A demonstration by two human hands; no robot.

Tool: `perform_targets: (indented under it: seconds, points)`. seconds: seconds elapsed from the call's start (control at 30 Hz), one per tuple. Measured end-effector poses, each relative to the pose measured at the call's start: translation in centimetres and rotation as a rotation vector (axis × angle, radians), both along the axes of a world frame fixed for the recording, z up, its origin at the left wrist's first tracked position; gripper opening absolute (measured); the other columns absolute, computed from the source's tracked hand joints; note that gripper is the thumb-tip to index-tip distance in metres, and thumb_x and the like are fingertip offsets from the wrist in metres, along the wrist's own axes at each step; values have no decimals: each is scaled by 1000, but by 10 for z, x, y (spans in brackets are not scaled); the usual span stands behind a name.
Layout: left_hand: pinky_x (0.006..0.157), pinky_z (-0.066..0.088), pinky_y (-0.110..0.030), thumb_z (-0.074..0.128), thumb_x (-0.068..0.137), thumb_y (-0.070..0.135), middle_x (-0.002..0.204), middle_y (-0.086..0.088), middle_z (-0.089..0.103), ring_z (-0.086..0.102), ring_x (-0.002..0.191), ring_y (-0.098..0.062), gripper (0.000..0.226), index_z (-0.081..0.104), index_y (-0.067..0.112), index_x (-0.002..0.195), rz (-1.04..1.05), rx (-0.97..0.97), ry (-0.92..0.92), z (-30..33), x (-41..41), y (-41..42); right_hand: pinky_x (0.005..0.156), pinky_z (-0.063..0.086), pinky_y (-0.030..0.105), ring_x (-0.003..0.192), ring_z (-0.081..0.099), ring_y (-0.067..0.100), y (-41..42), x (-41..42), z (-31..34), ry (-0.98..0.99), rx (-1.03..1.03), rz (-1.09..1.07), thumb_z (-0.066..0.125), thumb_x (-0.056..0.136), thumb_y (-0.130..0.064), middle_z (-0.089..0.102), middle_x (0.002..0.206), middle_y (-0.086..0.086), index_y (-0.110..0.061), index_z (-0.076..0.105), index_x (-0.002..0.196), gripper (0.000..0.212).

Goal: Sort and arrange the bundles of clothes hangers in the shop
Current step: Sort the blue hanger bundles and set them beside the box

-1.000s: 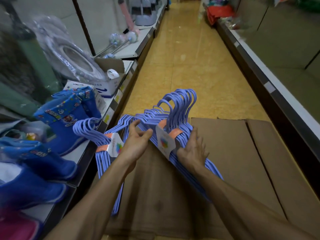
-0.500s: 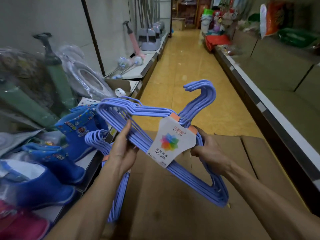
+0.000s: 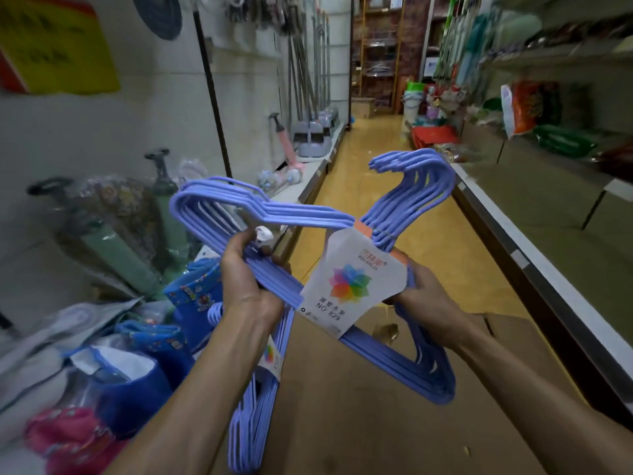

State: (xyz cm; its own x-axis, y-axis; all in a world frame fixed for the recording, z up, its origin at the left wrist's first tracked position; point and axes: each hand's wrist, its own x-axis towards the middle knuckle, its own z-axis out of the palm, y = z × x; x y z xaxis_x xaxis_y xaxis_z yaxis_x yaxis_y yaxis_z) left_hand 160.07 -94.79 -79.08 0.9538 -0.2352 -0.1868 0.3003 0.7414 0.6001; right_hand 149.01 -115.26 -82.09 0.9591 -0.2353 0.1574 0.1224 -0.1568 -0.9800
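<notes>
Gripping 1 bundle of blue hangers (image 3: 308, 221) aloft over the cardboard box (image 3: 376, 423), left hand (image 3: 246, 282) fingers curled round its 9 o'clock shoulder, right hand (image 3: 424, 296) pinching at 3 o'clock, likely steadying it for shelving.

Both forearms bare, no sleeves or jewellery.

Two bundles of purple hangers show: one bundle (image 3: 308, 214) held up in two hands, a second bundle (image 3: 255, 406) lying on one cardboard box (image 3: 376, 423).
</notes>
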Motion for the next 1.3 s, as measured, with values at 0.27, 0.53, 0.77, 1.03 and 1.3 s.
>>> perform_targets:
  seconds: [0.27,0.53,0.77,1.03,1.3]
  points:
    - [59,36,-29,60,85,25,63,2,39,39,55,-15,23,45,22,68,9,46,-41,156,-6,-9,55,40,17,59,52,2,-12,5,143,-19,-61,-8,55,92,10,65,68,-16,-16,59,117,36]
    - [63,40,-29,62,82,32,64,4,49,50,58,-14,20,50,22,68,37,104,-46,394,-1,-15,62,47,14,78,64,-3,-18,8,386,-75,-108,-15,59,94,4,68,97,-7,-16,51,137,48]
    - [58,35,-27,56,85,31,62,7,36,38,52,-12,24,42,23,67,44,96,-102,618,-12,-10,73,46,32,92,61,17,-14,5,598,-101,-130,-38,58,93,5,68,118,9,-24,47,143,59]
    - [52,33,-25,53,89,32,61,5,30,32,47,-13,27,40,23,67,183,91,-185,779,-63,26,58,43,20,60,56,-7,15,-13,749,-145,-109,119,52,94,9,64,69,-26,-17,55,117,35]
    - [47,30,-23,55,88,32,55,6,31,31,44,-12,33,37,25,62,491,93,-202,830,-157,58,95,55,37,117,64,15,50,-38,799,-266,-12,377,72,81,-10,67,125,-3,-37,52,129,59]
